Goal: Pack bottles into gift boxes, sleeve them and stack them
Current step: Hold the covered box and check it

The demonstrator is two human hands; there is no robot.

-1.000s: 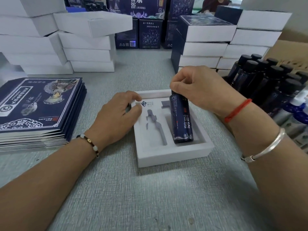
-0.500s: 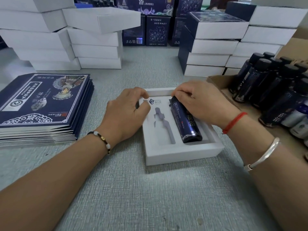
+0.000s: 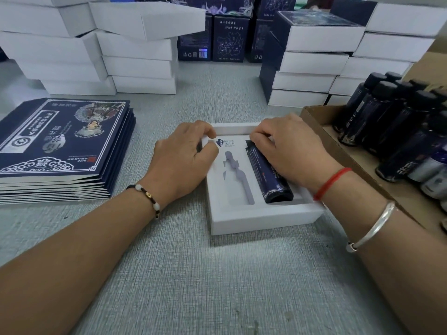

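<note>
A white gift box [image 3: 261, 221] lies open on the grey table in front of me. A dark blue bottle [image 3: 271, 180] lies in its right-hand slot, cap end away from me. My right hand [image 3: 290, 151] rests over the bottle's upper part, with curled fingers gripping its cap end. My left hand [image 3: 183, 158] holds the box's far left corner, fingers curled over the rim. A grey moulded shape [image 3: 239, 177] shows in the insert's middle.
A pile of flat dark blue sleeves [image 3: 60, 146] lies at the left. White boxes [image 3: 135, 52] are stacked at the back left, sleeved boxes [image 3: 312, 59] at the back right. A cardboard tray [image 3: 358, 163] at the right holds several standing dark bottles [image 3: 387, 124].
The bottle was tilted with its cap end raised; my right hand has lowered it flat into the slot. My left hand slid up to the box's far left corner.
</note>
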